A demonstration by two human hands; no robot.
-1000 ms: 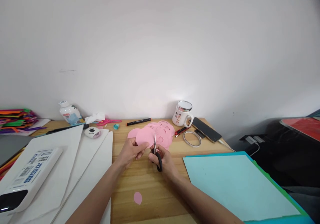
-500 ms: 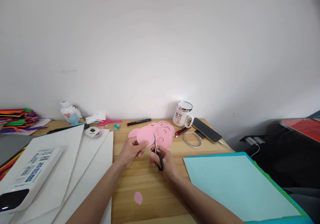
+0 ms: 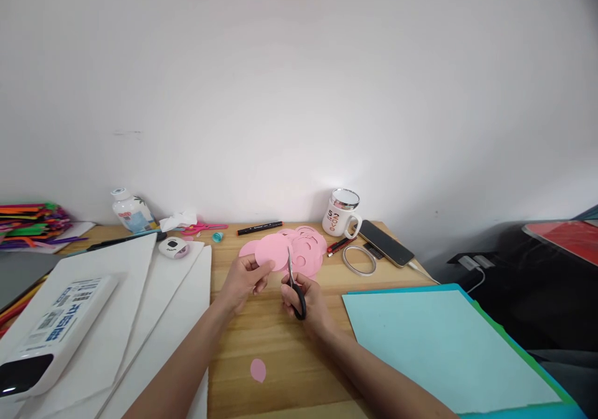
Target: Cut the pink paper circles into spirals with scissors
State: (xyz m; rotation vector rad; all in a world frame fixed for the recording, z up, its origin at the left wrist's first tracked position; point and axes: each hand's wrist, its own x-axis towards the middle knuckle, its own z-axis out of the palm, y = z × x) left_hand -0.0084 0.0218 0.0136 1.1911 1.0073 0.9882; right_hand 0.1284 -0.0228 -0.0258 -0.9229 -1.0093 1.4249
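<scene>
My left hand (image 3: pixel 247 280) pinches the lower left edge of a round pink paper piece (image 3: pixel 272 250). Black-handled scissors (image 3: pixel 298 297) are in my right hand (image 3: pixel 308 301), their blades pointing up at the right edge of that piece. Behind and to the right of the blades lies a pile of pink paper cutouts (image 3: pixel 312 244), some with curved slots. One small pink petal-shaped piece (image 3: pixel 258 370) rests alone on the wooden table (image 3: pixel 275 338), nearer to me.
A white mug (image 3: pixel 337 216), a tape ring (image 3: pixel 359 261) and a phone (image 3: pixel 387 243) stand or lie at the back right. Light blue sheets (image 3: pixel 439 344) are at right. White sheets (image 3: pixel 172 325) with a white box (image 3: pixel 60 325) cover the left. A marker (image 3: pixel 260 228) lies near the wall.
The held pink piece has shifted very slightly, and the scissors have tilted a little at its right edge. Both hands keep their hold.
</scene>
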